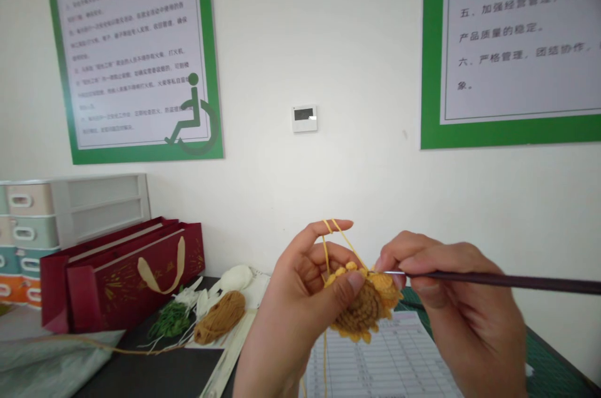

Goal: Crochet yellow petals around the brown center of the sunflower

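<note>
Yellow-brown crochet piece (361, 313) at 3 o'clock of left hand (298, 288), pinched under thumb; this hand nearer. Right hand (464, 298) pinches hook (539, 283), long axis 3-to-9 o'clock, tip at piece's 1 o'clock edge.

- Left hand (303, 301): bare — slim fingers (313, 235), a short, rounded thumbnail (355, 281)
- Right hand (464, 295): bare too — similarly slim fingers
- Left wrist (263, 379): uncovered at the lower edge

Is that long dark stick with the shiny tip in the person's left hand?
No, the right hand holds the dark crochet hook, while the left hand pinches the yellow-and-brown crochet piece.
</note>
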Action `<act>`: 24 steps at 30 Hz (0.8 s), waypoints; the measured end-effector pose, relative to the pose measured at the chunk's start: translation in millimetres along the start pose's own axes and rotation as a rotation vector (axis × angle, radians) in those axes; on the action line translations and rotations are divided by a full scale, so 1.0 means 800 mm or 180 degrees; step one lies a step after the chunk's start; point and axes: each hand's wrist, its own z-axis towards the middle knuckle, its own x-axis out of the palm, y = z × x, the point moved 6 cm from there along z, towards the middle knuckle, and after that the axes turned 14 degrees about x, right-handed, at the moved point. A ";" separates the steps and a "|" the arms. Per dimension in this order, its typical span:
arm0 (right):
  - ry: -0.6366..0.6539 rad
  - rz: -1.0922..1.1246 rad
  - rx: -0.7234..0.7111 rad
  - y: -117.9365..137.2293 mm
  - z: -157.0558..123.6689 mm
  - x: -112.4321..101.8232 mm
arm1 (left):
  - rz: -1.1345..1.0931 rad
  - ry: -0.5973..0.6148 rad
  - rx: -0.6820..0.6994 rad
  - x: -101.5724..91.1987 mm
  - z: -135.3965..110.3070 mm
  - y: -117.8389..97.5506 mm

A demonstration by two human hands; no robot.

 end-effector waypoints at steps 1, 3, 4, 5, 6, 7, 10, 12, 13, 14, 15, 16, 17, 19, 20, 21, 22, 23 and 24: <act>0.0006 0.0051 0.0028 -0.002 0.000 0.000 | 0.0009 0.0015 -0.0026 0.000 0.000 0.000; 0.0014 0.0178 0.0094 -0.006 -0.001 -0.001 | -0.0035 0.0078 -0.0084 -0.001 0.000 0.002; 0.0032 0.0260 0.0147 -0.008 -0.001 -0.001 | -0.0087 0.0101 -0.0102 -0.001 0.000 0.003; 0.0059 0.0350 0.0208 -0.011 -0.001 -0.002 | -0.0147 0.0112 -0.0114 -0.001 0.000 0.005; 0.0087 0.0443 0.0269 -0.013 -0.001 -0.002 | -0.0203 0.0117 -0.0123 -0.002 0.001 0.006; 0.0120 0.0525 0.0330 -0.016 -0.001 -0.002 | -0.0247 0.0110 -0.0136 -0.003 0.002 0.008; 0.0199 0.0646 0.0409 -0.020 -0.002 -0.003 | -0.0350 0.0091 -0.0191 -0.004 0.003 0.013; 0.0256 0.0619 0.0395 -0.021 -0.001 -0.002 | -0.0379 0.0053 -0.0226 -0.004 0.003 0.014; 0.0276 0.0586 0.0365 -0.020 -0.001 -0.002 | -0.0384 0.0026 -0.0233 -0.004 0.003 0.014; 0.0277 0.0540 0.0322 -0.018 -0.001 -0.002 | -0.0387 0.0008 -0.0239 -0.004 0.003 0.014; 0.0262 0.0477 0.0272 -0.016 -0.001 -0.002 | -0.0389 -0.0026 -0.0238 -0.005 0.003 0.014; 0.0238 0.0404 0.0219 -0.013 -0.001 -0.002 | -0.0398 -0.0053 -0.0235 -0.005 0.003 0.014; 0.0205 0.0323 0.0174 -0.011 -0.001 -0.002 | -0.0409 -0.0055 -0.0241 -0.005 0.003 0.014; 0.0166 0.0165 0.0113 -0.006 -0.001 -0.002 | -0.0427 -0.0087 -0.0232 -0.006 0.003 0.014; 0.0166 0.0090 0.0074 -0.004 -0.001 -0.002 | -0.0436 -0.0099 -0.0223 -0.006 0.003 0.015; 0.0171 0.0013 0.0016 -0.002 -0.001 -0.001 | -0.0439 -0.0115 -0.0207 -0.006 0.003 0.015; 0.0169 -0.0074 -0.0048 0.000 -0.002 -0.001 | -0.0436 -0.0123 -0.0194 -0.006 0.004 0.015; 0.0164 -0.0167 -0.0121 0.001 -0.003 -0.002 | -0.0427 -0.0136 -0.0173 -0.006 0.004 0.015; 0.0170 -0.0256 -0.0197 0.002 -0.005 -0.002 | -0.0416 -0.0143 -0.0154 -0.006 0.004 0.016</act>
